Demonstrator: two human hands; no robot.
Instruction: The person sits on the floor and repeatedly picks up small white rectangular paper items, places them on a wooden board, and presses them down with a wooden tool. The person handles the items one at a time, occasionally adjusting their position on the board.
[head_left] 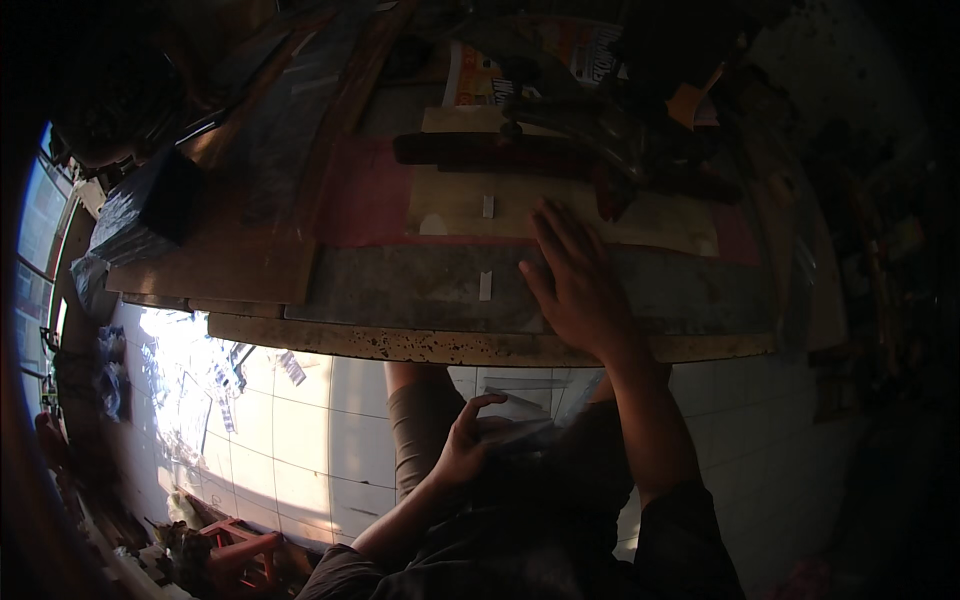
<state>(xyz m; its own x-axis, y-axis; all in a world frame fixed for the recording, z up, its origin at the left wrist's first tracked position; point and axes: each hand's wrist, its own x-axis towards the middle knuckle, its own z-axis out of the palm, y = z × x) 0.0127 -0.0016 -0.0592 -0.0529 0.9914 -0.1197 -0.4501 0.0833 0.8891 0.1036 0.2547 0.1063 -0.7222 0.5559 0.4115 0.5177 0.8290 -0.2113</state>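
My right hand (pixel 578 285) rests on the worktable, palm down with its fingers stretched out. Its fingertips reach onto a pale yellowish sheet (pixel 455 200) that lies over a red sheet (pixel 365 190). Left of those fingers is a small white strip (pixel 488 206) on the yellowish sheet. A second white strip (pixel 485 286) lies nearer me on the bare grey board (pixel 400 285). Down in my lap, below the table edge, my left hand (pixel 464 446) is closed on a bundle of clear plastic sheets (pixel 520 425); its index finger lies along their edge.
A dark bar with a metal arm (pixel 480 150) crosses the work sheet. At left, a plastic-wrapped block (pixel 150 210) sits on a brown board (pixel 220 260). Scraps (pixel 215 385) litter the sunlit floor, near a red stool (pixel 240 550). Printed paper (pixel 475 75) lies farther back.
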